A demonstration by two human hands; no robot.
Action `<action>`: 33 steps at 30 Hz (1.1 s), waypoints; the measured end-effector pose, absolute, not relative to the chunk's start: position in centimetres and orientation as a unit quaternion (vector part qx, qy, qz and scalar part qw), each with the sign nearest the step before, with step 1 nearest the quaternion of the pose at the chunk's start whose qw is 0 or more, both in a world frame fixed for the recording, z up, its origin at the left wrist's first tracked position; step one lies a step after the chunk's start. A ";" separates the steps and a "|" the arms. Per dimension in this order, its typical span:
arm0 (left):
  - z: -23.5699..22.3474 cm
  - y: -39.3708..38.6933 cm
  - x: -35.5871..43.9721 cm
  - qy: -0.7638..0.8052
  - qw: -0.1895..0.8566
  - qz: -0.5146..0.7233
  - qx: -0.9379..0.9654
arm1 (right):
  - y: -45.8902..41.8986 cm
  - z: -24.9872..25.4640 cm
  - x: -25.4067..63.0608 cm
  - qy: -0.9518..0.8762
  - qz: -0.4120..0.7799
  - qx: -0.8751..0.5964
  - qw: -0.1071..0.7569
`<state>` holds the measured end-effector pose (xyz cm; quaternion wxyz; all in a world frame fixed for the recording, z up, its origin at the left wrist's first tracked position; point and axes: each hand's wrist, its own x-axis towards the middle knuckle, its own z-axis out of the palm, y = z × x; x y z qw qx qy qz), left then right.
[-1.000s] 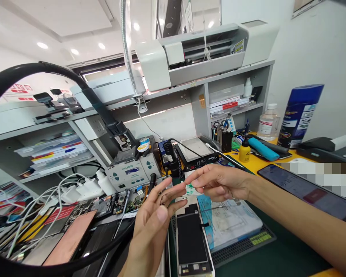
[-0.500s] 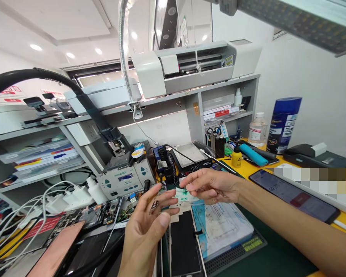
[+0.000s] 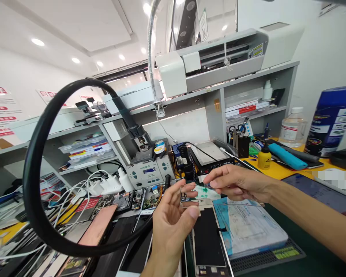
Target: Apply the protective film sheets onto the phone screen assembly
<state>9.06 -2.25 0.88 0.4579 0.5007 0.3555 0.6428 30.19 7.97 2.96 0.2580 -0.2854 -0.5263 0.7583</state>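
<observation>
Between my two hands is a thin see-through sheet [image 3: 203, 204], its outline faint; it looks like a clear phone film or cover. My left hand [image 3: 173, 219] has curled fingers and thumb around its left end, where small dark-edged cutouts show. My right hand [image 3: 236, 182] pinches the other end, its fingertips pressed together. Below them lies an opened phone [image 3: 209, 234] with a black inner panel and a short black strip at its side. A clear-wrapped box [image 3: 248, 231] with blue edging is right of that phone, on a dark perforated mat [image 3: 256, 258].
A soldering station [image 3: 148, 173] with a thick black hose [image 3: 31, 184] looping over the left side stands behind. Phone parts [image 3: 98, 223] crowd the left bench. A hot plate [image 3: 209, 154], yellow bottle [image 3: 264, 158], blue spray can [image 3: 331, 119] and phone [image 3: 314, 196] are right.
The view has swung left, so the bench things sit further right and the hose loop shows whole. Both hands keep their grip on the clear sheet, which now shows more plainly.
</observation>
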 end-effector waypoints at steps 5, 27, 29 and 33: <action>0.9 -2.3 9.0 0.349 0.455 0.640 0.512 | 7.9 2.8 30.1 -0.523 0.752 -0.297 0.270; 1.7 -0.7 7.7 0.416 0.415 0.681 0.438 | 7.9 4.0 30.9 -0.482 0.745 -0.264 0.379; 1.7 -0.6 7.6 0.413 0.420 0.684 0.431 | 7.8 4.2 30.9 -0.490 0.736 -0.249 0.394; 1.9 -0.5 7.5 0.410 0.455 0.682 0.399 | 7.8 4.2 31.0 -0.526 0.710 -0.222 0.412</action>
